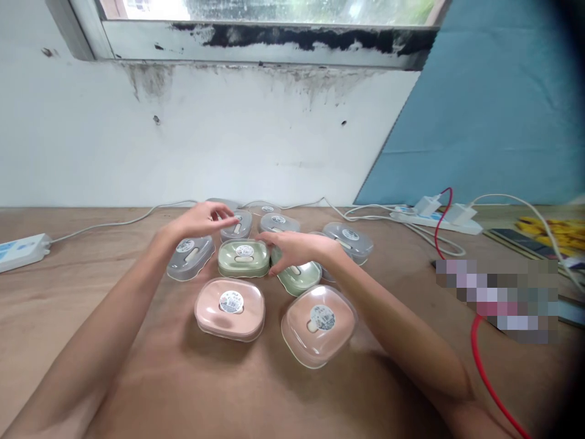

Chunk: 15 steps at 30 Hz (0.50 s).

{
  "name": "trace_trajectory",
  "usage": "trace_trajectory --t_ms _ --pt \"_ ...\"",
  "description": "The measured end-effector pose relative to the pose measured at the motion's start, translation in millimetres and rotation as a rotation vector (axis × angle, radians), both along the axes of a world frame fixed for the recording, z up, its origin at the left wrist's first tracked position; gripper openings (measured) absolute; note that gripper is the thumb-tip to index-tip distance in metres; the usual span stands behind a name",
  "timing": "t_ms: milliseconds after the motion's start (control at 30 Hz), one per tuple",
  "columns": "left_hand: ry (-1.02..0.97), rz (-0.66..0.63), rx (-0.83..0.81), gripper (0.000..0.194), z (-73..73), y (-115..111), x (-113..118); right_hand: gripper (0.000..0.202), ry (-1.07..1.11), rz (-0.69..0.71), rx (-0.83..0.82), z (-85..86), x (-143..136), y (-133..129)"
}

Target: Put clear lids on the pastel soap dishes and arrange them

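Observation:
Several lidded boxes with clear covers and round labels stand on the wooden table [150, 378]. Two pink boxes [230, 309] [319, 325] are nearest to me, with a green box [244, 258] and another green box [299, 277] behind them. Grey boxes [191, 257] [348, 239] lie around and farther back. My left hand [205, 219] hovers over the back left grey boxes, fingers apart and holding nothing. My right hand [297, 249] is between the two green boxes, thumb and fingers spread, close to the first green box's right end; contact is unclear.
A power strip [439, 219] with white plugs and a red cable sits at the back right. Another strip [22, 252] lies at the left edge. A blurred-out object [498, 299] and yellow items [553, 235] are at the right. The wall [183, 146] bounds the back.

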<state>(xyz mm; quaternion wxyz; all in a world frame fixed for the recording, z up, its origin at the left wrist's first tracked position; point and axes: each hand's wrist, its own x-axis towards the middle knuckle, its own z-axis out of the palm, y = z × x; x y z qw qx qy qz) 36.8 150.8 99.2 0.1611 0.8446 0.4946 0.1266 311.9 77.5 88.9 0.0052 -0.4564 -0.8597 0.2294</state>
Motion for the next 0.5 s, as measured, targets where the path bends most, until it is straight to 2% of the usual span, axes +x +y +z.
trace_trajectory --t_ms 67,133,233,367,500 --pt "0.022 0.135 0.080 0.046 -6.6 30.9 1.6 0.091 0.013 0.009 -0.003 1.5 0.5 -0.5" --pt "0.064 0.241 0.109 0.051 -19.2 58.8 4.0 0.088 0.021 0.005 -0.014 4.8 1.2 -2.5" --pt "0.113 0.332 0.089 0.042 -41.1 87.3 4.8 0.087 0.036 -0.020 -0.032 11.7 3.4 -6.8" --pt "0.139 0.361 0.059 0.038 -61.4 103.4 -1.9 0.078 0.051 -0.039 -0.046 21.5 8.3 -10.6" --pt "0.142 0.345 0.070 0.037 -65.3 108.9 -11.9 0.079 0.029 -0.090 -0.039 28.2 13.2 -10.4"
